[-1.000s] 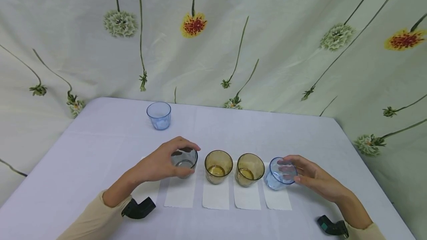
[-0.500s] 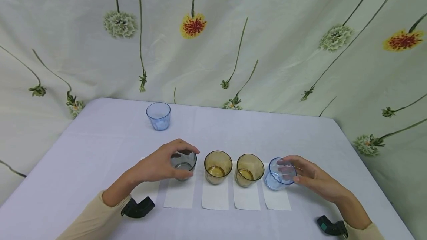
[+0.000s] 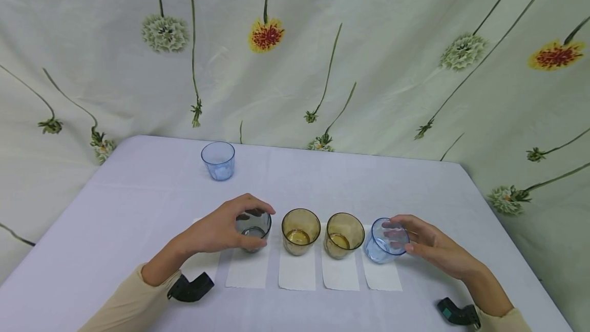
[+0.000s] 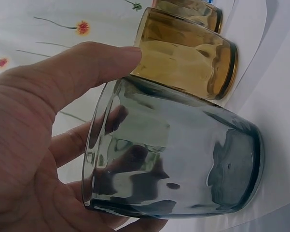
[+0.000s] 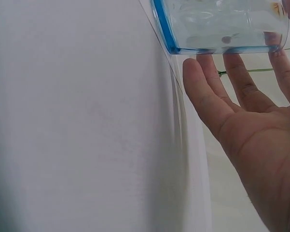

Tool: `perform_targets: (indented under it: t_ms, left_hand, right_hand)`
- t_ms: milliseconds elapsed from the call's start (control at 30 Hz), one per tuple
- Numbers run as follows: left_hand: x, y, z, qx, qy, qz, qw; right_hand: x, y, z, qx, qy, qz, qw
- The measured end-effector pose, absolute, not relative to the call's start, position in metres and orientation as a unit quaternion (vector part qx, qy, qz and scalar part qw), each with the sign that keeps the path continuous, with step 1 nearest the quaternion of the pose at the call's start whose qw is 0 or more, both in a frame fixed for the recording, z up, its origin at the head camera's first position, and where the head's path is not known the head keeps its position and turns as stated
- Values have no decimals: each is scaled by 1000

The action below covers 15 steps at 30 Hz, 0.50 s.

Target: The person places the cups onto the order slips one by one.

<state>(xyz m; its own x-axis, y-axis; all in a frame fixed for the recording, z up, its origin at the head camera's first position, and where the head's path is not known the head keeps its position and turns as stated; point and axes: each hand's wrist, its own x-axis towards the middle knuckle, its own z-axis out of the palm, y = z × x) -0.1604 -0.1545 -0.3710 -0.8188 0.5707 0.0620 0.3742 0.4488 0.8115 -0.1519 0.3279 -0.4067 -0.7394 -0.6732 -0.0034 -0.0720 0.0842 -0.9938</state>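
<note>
My left hand (image 3: 221,227) holds a grey-tinted glass (image 3: 253,230) by its upper part, thumb on the near side and fingers round the far side. In the left wrist view the fingers show through the grey glass (image 4: 183,159). On the right, my right hand (image 3: 435,245) holds a blue-tinted glass (image 3: 381,242) at its right side, with the fingers partly behind it. Between the hands stand two amber glasses, a left one (image 3: 295,244) and a right one (image 3: 338,246), both upright and touched by neither hand. The right wrist view cuts off part of the blue glass (image 5: 217,24).
Another blue glass (image 3: 218,162) stands near the far left of the white-covered table (image 3: 350,175). Several white paper strips (image 3: 297,275) lie in a row under and in front of the glasses. A flowered cloth (image 3: 295,76) hangs behind the table's back edge.
My left hand has come down slightly with the grey glass, towards the paper strip. The right hand and the other glasses stay where they were.
</note>
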Motion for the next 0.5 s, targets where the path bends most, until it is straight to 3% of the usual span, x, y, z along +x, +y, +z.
perform_targets:
  t_ms: [500]
  left_hand:
    - [-160,-153,-372,274,845,446,113]
  right_hand:
    - [-152,327,-407,-279,686,-626,244]
